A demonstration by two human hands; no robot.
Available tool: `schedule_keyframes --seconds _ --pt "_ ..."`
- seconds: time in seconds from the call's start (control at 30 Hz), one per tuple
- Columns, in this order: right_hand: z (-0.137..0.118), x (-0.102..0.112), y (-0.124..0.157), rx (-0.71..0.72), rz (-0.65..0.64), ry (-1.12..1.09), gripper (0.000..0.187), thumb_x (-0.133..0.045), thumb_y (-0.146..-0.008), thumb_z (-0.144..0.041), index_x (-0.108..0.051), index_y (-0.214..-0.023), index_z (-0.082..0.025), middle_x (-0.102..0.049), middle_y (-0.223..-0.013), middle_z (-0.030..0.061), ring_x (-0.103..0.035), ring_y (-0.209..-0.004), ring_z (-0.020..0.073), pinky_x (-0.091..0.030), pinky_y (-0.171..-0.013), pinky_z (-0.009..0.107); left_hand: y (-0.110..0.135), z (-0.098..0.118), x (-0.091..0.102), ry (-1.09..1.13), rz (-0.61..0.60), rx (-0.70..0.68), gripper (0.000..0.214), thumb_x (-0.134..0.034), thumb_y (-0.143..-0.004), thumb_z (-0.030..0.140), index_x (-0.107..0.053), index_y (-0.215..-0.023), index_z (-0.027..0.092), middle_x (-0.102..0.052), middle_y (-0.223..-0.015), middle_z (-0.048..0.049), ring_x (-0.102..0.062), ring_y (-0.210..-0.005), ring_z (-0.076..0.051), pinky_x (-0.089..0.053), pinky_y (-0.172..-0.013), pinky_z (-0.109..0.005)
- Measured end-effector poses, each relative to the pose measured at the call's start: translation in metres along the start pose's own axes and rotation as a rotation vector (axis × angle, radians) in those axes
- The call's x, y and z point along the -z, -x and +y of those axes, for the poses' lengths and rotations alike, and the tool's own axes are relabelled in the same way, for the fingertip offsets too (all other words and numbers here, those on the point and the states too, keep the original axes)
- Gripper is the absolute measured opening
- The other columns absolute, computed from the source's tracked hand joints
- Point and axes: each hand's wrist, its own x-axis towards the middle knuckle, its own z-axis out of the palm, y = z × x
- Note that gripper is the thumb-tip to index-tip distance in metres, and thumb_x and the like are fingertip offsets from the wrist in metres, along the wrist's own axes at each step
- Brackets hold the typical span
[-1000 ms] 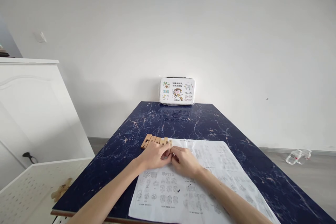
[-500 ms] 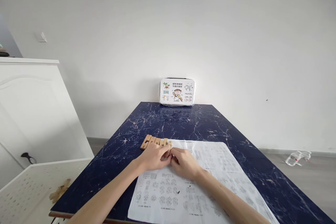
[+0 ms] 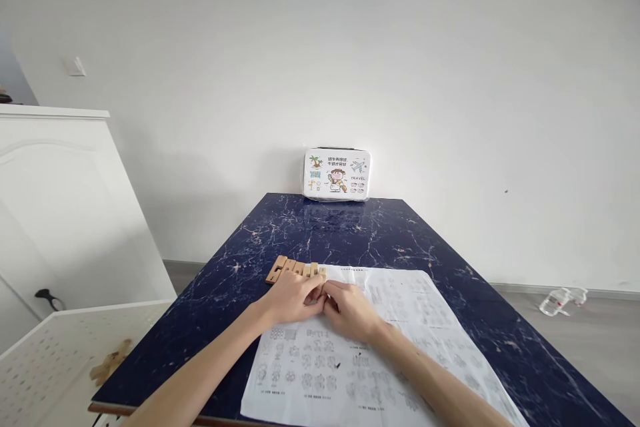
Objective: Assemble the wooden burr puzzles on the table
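My left hand (image 3: pixel 293 297) and my right hand (image 3: pixel 350 309) meet fingertip to fingertip over the top edge of a printed sheet of diagrams (image 3: pixel 385 353) on the dark blue marble table (image 3: pixel 350 233). Both hands have their fingers curled and pinched together around something small that the fingers hide. Just beyond the left hand lies a row of notched wooden pieces (image 3: pixel 294 269), side by side on the table.
A white box with cartoon travel pictures (image 3: pixel 337 174) stands against the wall at the table's far end. A white cabinet (image 3: pixel 60 200) and a white perforated panel (image 3: pixel 55 360) sit to the left. A clear plastic bottle (image 3: pixel 559 300) lies on the floor at right.
The hands stay pinched together at the same spot. The view has shifted slightly; nothing on the table has moved.
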Motion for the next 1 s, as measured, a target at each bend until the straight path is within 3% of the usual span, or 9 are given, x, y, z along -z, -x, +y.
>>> schedule_keyframes --seconds 0.23,0.37,0.47,0.6,0.7,0.8,1.0 --pt "-0.004 -0.001 0.002 0.036 -0.037 -0.014 0.019 -0.048 -0.078 -0.004 -0.057 -0.080 -0.021 -0.067 -0.082 0.0005 -0.055 -0.066 0.0135 -0.038 -0.061 0.025 0.002 -0.007 0.002 0.104 -0.015 0.016 0.016 -0.065 -0.077 0.025 -0.050 -0.076 0.022 -0.059 -0.060 0.0041 -0.053 -0.052 -0.013 -0.037 -0.054 -0.025" --pt "-0.004 -0.004 0.003 0.064 -0.051 -0.015 0.017 -0.050 -0.078 -0.005 -0.054 -0.075 -0.020 -0.063 -0.075 -0.0005 -0.051 -0.061 0.0124 -0.034 -0.058 0.025 0.004 -0.011 0.000 0.159 0.037 0.027 0.018 -0.067 -0.073 0.028 -0.050 -0.076 0.022 -0.058 -0.062 0.0040 -0.055 -0.056 -0.014 -0.041 -0.058 -0.026" --pt "-0.003 -0.004 0.004 0.042 -0.046 -0.027 0.018 -0.050 -0.079 -0.004 -0.056 -0.078 -0.020 -0.065 -0.076 -0.0004 -0.052 -0.062 0.0122 -0.034 -0.059 0.025 0.003 -0.014 -0.001 0.079 0.180 0.067 0.018 -0.063 -0.080 0.028 -0.048 -0.072 0.022 -0.055 -0.061 0.0037 -0.054 -0.058 -0.014 -0.043 -0.067 -0.030" --pt "-0.006 -0.002 0.004 0.047 -0.066 -0.067 0.025 -0.049 -0.077 0.000 -0.062 -0.084 -0.021 -0.068 -0.082 -0.0007 -0.055 -0.066 0.0120 -0.037 -0.062 0.024 0.000 -0.025 -0.001 0.023 0.339 0.218 0.023 -0.039 -0.100 0.024 -0.052 -0.081 0.022 -0.061 -0.077 -0.0013 -0.057 -0.073 -0.017 -0.045 -0.074 -0.032" --pt "-0.008 0.000 0.004 0.042 -0.072 -0.072 0.027 -0.049 -0.075 0.001 -0.062 -0.084 -0.021 -0.068 -0.081 -0.0005 -0.055 -0.065 0.0119 -0.037 -0.062 0.023 0.000 -0.042 -0.003 -0.037 0.410 0.312 0.017 -0.043 -0.100 0.027 -0.054 -0.087 0.022 -0.062 -0.089 -0.0040 -0.059 -0.087 -0.021 -0.047 -0.086 -0.036" --pt "-0.009 0.000 0.004 0.037 -0.076 -0.076 0.027 -0.048 -0.075 0.001 -0.063 -0.083 -0.021 -0.068 -0.080 -0.0002 -0.055 -0.065 0.0121 -0.037 -0.062 0.023 0.004 -0.062 -0.012 -0.118 0.402 0.380 0.009 -0.053 -0.094 0.029 -0.057 -0.094 0.021 -0.062 -0.099 -0.0075 -0.058 -0.099 -0.026 -0.047 -0.093 -0.042" --pt "-0.009 0.000 0.004 0.035 -0.087 -0.073 0.027 -0.048 -0.076 0.001 -0.063 -0.083 -0.021 -0.068 -0.081 0.0001 -0.056 -0.068 0.0127 -0.038 -0.063 0.024 0.013 -0.088 -0.032 -0.090 0.292 0.488 0.029 -0.059 -0.090 0.039 -0.061 -0.111 0.018 -0.062 -0.119 -0.0128 -0.054 -0.121 -0.033 -0.044 -0.106 -0.049"
